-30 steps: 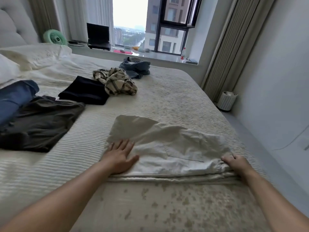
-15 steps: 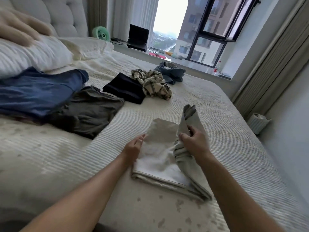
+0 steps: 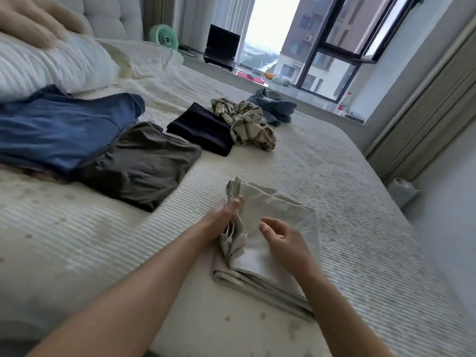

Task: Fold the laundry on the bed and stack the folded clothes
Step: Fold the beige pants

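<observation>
A beige garment (image 3: 283, 210) lies folded over on the bed (image 3: 334, 161) right in front of me. My left hand (image 3: 224, 215) lies with straight fingers against the garment's bunched left edge. My right hand (image 3: 283, 240) hovers just above the folded cloth with loosely curled fingers and holds nothing. To the left lie a flat dark olive garment (image 3: 144, 163) and a blue garment (image 3: 59, 130). Further back sit a folded black garment (image 3: 203, 127), a crumpled plaid shirt (image 3: 247, 124) and a crumpled denim piece (image 3: 275, 106).
A striped pillow (image 3: 51, 65) lies at the upper left with a blurred hand (image 3: 33, 21) on it. On the window ledge stand a green fan (image 3: 163, 37), a laptop (image 3: 221, 47) and a bottle (image 3: 343, 104). A white bin (image 3: 401, 189) stands on the floor beside the bed.
My right hand carried the garment's right half over to the left and has let it go. The garment now lies folded narrower. My view swung left.
</observation>
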